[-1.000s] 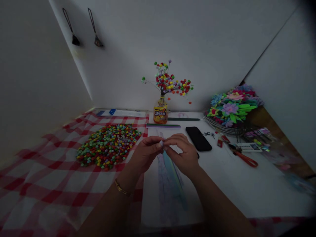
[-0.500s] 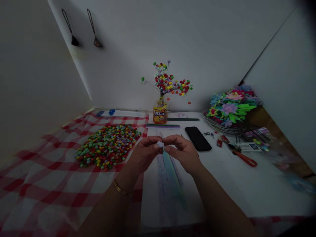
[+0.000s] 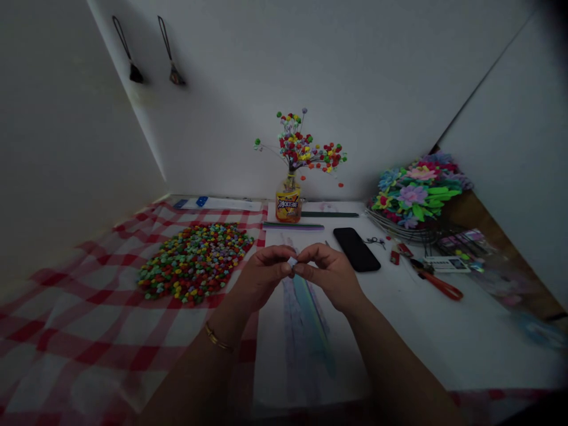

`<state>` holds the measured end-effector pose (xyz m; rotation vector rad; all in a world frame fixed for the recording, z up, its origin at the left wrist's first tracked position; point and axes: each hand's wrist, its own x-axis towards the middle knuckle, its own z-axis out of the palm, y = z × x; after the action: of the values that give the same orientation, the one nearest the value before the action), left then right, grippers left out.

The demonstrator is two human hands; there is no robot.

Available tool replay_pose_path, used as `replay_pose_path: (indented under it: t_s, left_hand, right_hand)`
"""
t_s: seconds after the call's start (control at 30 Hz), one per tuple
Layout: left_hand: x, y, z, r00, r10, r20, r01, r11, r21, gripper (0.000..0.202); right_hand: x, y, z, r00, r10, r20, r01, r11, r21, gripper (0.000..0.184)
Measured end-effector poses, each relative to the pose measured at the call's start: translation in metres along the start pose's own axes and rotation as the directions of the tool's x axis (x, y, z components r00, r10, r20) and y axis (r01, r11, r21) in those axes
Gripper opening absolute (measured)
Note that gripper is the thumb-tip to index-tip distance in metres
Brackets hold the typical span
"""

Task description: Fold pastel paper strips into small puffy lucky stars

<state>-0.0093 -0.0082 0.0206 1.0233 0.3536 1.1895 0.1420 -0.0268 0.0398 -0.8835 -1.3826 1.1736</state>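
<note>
A small pale folded paper star is pinched between the fingertips of both hands, above the white sheet. My left hand closes on its left side with thumb and forefinger. From the other side my right hand holds it the same way, the two hands almost touching. Fingers cover much of the star, so its exact shape is hard to make out. Beneath the hands lie long paper strips in pale blue, green and lilac. A heap of colourful folded paper stars rests left of my left hand.
A bottle holding stems with coloured stars stands at the back. Right of my hands lie a black phone and orange-handled pliers. Fabric-like flowers fill a basket at the back right. A red-and-white checked cloth spreads left.
The paper star has turned between my fingertips and shows less of its surface. Its position has shifted slightly right. Both hands stay almost in place.
</note>
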Motion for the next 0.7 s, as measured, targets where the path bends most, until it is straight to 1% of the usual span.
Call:
replay_pose_path:
  t_s: [0.13, 0.33, 0.53, 0.7]
  left_hand:
    - [-0.0001, 0.0009, -0.0004, 0.999, 0.019, 0.027, -0.019, 0.999, 0.027, 0.017]
    - [-0.0007, 0.0002, -0.0024, 0.998, 0.031, 0.054, -0.036, 0.996, 0.087, 0.016]
    - [-0.0011, 0.0014, -0.0006, 0.998, 0.012, 0.068, -0.014, 0.999, 0.040, 0.015]
    - [-0.0015, 0.0019, -0.0010, 0.998, 0.010, 0.068, -0.009, 1.000, -0.008, 0.016]
  right_hand:
    - [-0.0002, -0.0016, -0.0004, 0.998, 0.053, 0.037, -0.055, 0.997, 0.054, 0.015]
    - [-0.0002, -0.0022, -0.0005, 0.993, 0.088, 0.077, -0.099, 0.983, 0.153, 0.015]
    - [0.0006, -0.0033, -0.0023, 0.985, 0.120, 0.125, -0.143, 0.969, 0.200, 0.014]
    - [0.0004, -0.0045, -0.0048, 0.979, 0.117, 0.166, -0.154, 0.961, 0.229, 0.019]
